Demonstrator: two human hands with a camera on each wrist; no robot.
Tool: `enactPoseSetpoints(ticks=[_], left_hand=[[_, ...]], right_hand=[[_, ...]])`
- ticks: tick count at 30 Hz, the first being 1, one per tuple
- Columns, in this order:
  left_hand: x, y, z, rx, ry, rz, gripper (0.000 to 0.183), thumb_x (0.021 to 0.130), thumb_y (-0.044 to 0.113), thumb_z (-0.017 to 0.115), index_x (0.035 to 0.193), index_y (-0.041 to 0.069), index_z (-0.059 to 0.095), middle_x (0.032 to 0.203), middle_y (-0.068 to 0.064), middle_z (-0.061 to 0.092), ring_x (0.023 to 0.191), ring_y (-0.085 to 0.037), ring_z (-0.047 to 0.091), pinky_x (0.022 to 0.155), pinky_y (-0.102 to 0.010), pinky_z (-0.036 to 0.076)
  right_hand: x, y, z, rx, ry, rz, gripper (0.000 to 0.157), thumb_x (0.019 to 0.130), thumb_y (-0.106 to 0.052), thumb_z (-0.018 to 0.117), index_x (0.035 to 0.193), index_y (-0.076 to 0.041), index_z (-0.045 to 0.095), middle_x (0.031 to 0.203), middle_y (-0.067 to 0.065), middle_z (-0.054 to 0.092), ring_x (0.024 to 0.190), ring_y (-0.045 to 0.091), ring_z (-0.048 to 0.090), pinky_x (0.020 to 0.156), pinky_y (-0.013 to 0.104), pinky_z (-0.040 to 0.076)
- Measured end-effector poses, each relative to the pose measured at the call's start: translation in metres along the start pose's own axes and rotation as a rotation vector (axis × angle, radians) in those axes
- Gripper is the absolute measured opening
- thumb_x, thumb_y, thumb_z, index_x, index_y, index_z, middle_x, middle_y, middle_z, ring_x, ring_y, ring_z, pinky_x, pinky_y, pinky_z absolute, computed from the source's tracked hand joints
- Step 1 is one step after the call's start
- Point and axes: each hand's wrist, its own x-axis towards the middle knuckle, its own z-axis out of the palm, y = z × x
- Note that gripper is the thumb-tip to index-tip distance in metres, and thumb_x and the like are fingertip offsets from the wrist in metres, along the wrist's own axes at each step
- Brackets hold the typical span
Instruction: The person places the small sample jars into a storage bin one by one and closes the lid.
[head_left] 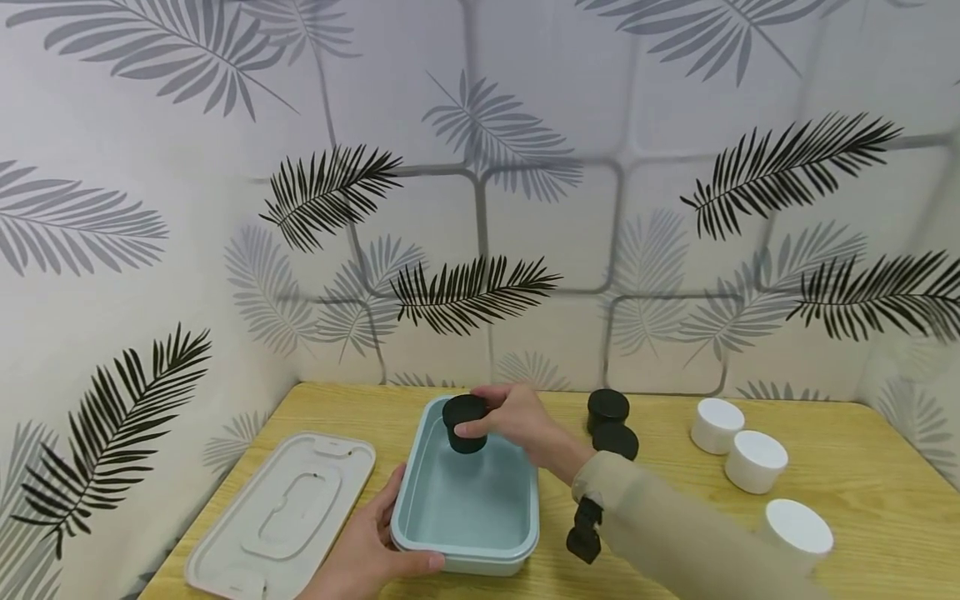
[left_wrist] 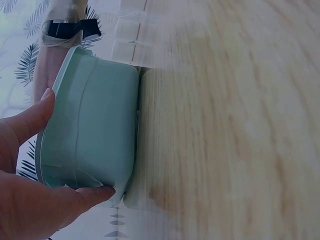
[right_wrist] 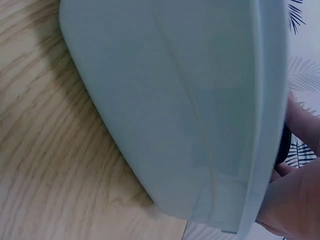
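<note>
A light blue-green rectangular plastic bin (head_left: 472,512) stands on the wooden table, its open side up. My left hand (head_left: 367,537) grips it at the near left corner, thumb along the front and fingers on the left side; the left wrist view also shows this hand (left_wrist: 37,200) against the bin's outer wall (left_wrist: 102,120). Between thumb and fingers, my right hand (head_left: 517,414) holds a small round black tub (head_left: 465,408) inside the bin's far left corner, top upward. From the right wrist, the bin's wall (right_wrist: 150,110) hides most of the tub and part of the hand (right_wrist: 292,200).
Left of the bin lies a flat whitish lid (head_left: 232,517) with a moulded outline. Two more black tubs (head_left: 608,406) stand to the right, partly behind the right forearm. Farther right are three white tubs (head_left: 757,460). A leaf-patterned wall (head_left: 540,350) borders the table's back edge.
</note>
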Motion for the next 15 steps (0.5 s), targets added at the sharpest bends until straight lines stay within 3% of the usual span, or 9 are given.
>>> enactPoseSetpoints(ticks=[4,15], left_hand=[[-0.001,0.001,0.0,-0.015,-0.006,0.002,0.123,0.085,0.014,0.092,0.17,0.006,0.004,0.165,-0.032,0.03,0.135,-0.045,0.054,0.1,-0.043,0.056],[-0.002,-0.001,-0.001,-0.044,-0.044,0.037,0.12,0.087,0.013,0.09,0.169,0.004,0.003,0.162,-0.032,0.034,0.132,-0.043,0.057,0.098,-0.041,0.056]], right_hand=[[0.002,0.001,0.01,-0.047,0.029,0.035,0.068,0.074,-0.009,0.098,0.135,-0.002,0.071,0.121,0.012,0.075,0.121,0.029,0.065,0.112,0.049,0.044],[0.004,0.01,0.023,-0.165,0.063,0.019,0.066,0.07,-0.013,0.101,0.131,-0.004,0.075,0.119,0.01,0.075,0.115,0.028,0.067,0.101,0.047,0.053]])
